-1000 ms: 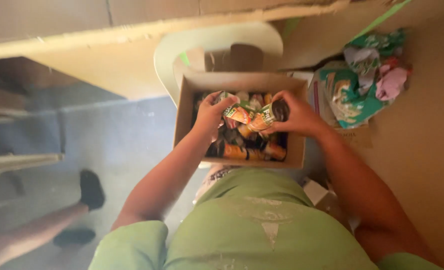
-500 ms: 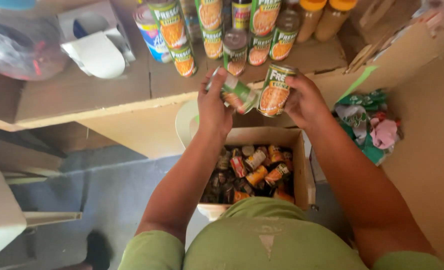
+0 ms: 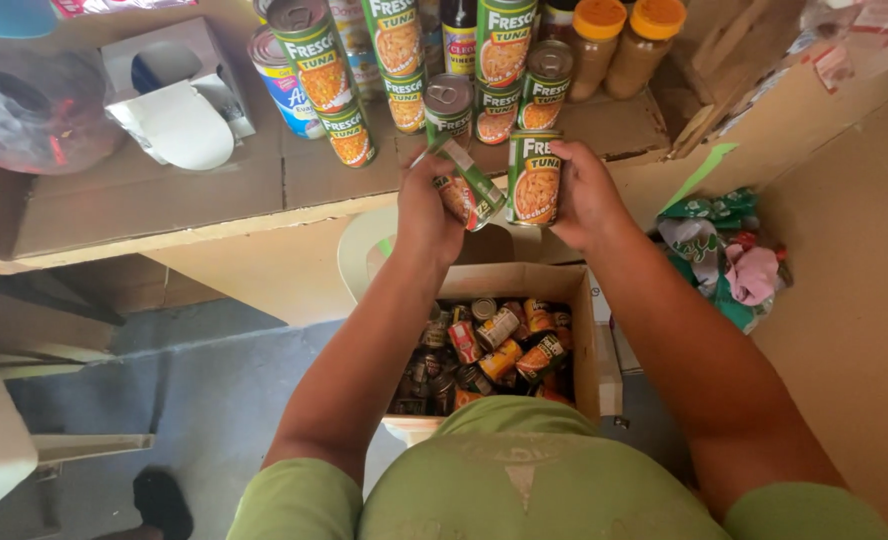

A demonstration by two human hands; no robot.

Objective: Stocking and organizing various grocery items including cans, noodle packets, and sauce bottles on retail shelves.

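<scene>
The fingers of the right hand (image 3: 586, 195) wrap around an upright green can (image 3: 535, 180), a tall tin with an orange-yellow food picture on its label, held at the front edge of the cardboard-covered shelf (image 3: 164, 190). The left hand (image 3: 426, 212) grips two tilted cans (image 3: 469, 185), one leaning over the other: one green, the other showing red and orange. That makes three cans in the two hands.

Just behind the hands, about eight more green-labelled cans (image 3: 314, 60) stand upright on the shelf, some stacked two high, beside one blue-and-white can (image 3: 279, 85), two jars with orange lids (image 3: 629, 40) and a dark bottle (image 3: 459, 35).

Below the hands an open cardboard box (image 3: 579, 320) holds a jumble of cans (image 3: 494, 350) lying on their sides, too many and too overlapped to count. To the right lies a heap of crumpled green and pink wrappers (image 3: 729, 260). At the shelf's left sit a white tissue box (image 3: 179, 95) and a clear plastic bag (image 3: 29, 110).
</scene>
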